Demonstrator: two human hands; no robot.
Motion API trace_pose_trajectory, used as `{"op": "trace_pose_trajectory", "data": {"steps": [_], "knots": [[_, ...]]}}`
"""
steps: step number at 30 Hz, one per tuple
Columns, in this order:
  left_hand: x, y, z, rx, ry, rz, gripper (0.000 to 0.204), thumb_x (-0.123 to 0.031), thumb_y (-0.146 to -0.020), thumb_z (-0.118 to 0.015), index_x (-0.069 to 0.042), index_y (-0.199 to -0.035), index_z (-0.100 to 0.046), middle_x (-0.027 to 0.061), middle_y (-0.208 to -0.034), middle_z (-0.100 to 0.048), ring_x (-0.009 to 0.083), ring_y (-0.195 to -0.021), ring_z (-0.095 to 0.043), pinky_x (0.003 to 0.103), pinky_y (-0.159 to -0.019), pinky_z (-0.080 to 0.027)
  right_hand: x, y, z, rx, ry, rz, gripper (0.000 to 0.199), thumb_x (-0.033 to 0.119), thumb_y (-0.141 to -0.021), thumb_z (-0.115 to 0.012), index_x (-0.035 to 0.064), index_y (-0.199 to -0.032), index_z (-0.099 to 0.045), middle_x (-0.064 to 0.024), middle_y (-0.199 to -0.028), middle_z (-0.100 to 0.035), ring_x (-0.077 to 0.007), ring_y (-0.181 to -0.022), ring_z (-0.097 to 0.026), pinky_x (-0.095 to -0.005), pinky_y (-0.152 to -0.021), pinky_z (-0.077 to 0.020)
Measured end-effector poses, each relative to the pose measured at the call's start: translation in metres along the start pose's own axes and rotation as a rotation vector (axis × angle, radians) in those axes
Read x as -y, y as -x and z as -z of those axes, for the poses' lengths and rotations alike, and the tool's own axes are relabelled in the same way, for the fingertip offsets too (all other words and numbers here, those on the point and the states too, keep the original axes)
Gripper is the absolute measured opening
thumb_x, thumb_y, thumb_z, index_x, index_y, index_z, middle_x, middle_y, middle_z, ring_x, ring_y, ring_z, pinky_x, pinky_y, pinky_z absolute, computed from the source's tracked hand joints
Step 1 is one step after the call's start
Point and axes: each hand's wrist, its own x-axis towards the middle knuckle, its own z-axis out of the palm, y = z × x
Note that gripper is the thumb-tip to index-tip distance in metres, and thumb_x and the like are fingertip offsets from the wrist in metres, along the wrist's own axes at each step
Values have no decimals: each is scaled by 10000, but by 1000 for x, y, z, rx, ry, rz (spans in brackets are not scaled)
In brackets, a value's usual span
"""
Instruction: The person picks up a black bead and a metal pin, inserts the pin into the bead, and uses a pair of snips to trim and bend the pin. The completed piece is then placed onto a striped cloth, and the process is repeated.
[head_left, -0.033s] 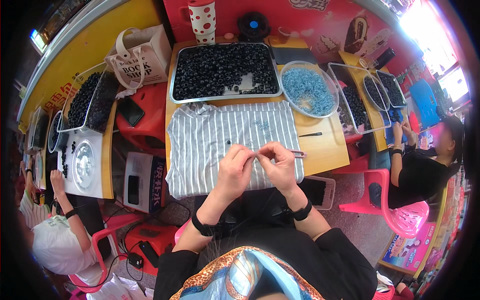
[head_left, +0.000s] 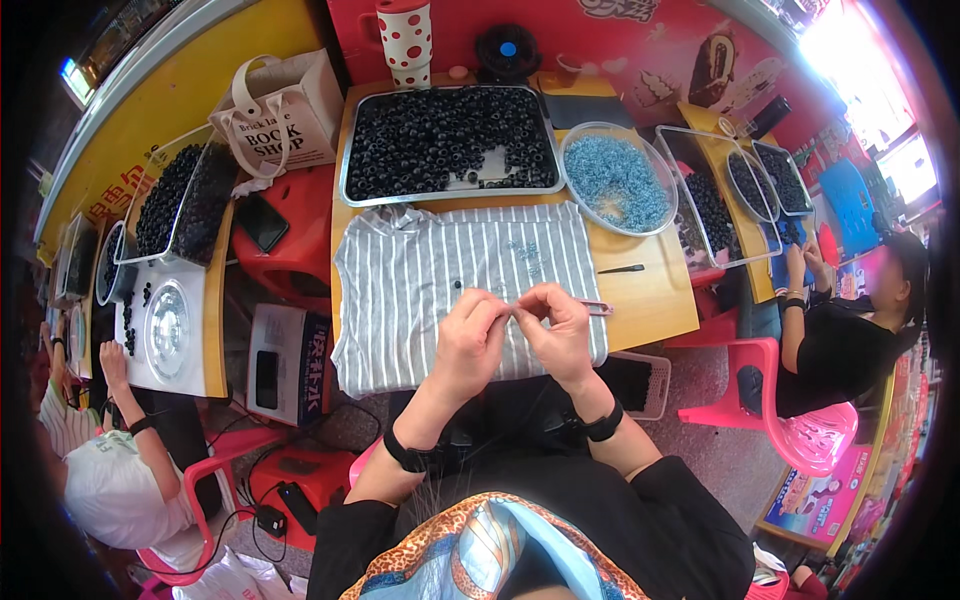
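Note:
My left hand [head_left: 468, 338] and my right hand [head_left: 562, 335] meet fingertip to fingertip over a grey-and-white striped cloth [head_left: 400, 300] on the wooden table [head_left: 655, 300]. Together they pinch something too small to make out. A thin pink-tipped tool [head_left: 598, 307] sticks out to the right from my right hand's fingers. One small black bead [head_left: 458, 284] and several pale blue beads [head_left: 525, 252] lie on the cloth just beyond my hands. Both wrists wear black bands.
Behind the cloth stand a metal tray of black rings [head_left: 445, 140] and a clear bowl of blue beads [head_left: 615, 185]. A dark pointed tool [head_left: 622, 268] lies to the right. One person [head_left: 850, 340] works at right and another [head_left: 110, 470] at left, beside more trays, pink chairs and a tote bag [head_left: 280, 110].

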Motion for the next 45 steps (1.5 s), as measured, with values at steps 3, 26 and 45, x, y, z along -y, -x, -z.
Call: {"op": "trace_pose_trajectory", "data": {"steps": [3, 26, 45], "knots": [[-1, 0, 0, -4, 11, 8, 133, 85, -796, -672, -4, -889, -639, 109, -851, -618, 211, -652, -612, 301, -558, -483, 1, 0, -2, -27, 22, 12, 128, -87, -785, -663, 5, -855, -609, -25, -763, -622, -63, -674, -577, -224, -619, -462], [2, 2, 6, 235, 385, 350, 81, 68, -842, -634, 32, -914, -647, 87, -812, -600, 160, -642, -624, 283, -537, -484, -1, 4, -1, -122, 167, 418, 229, -147, -698, -622, 30, -817, -540, -72, -728, -581, -139, -631, -582, -248, -581, -475], [18, 8, -11, 38, -61, 76, 81, 3, -833, -651, -13, -908, -624, 138, -814, -584, 316, -683, -606, 390, -592, -482, -18, 1, 13, -51, 415, 336, 166, -116, -668, -594, 14, -767, -565, -116, -703, -555, -289, -647, -571, -354, -581, -447]]}}
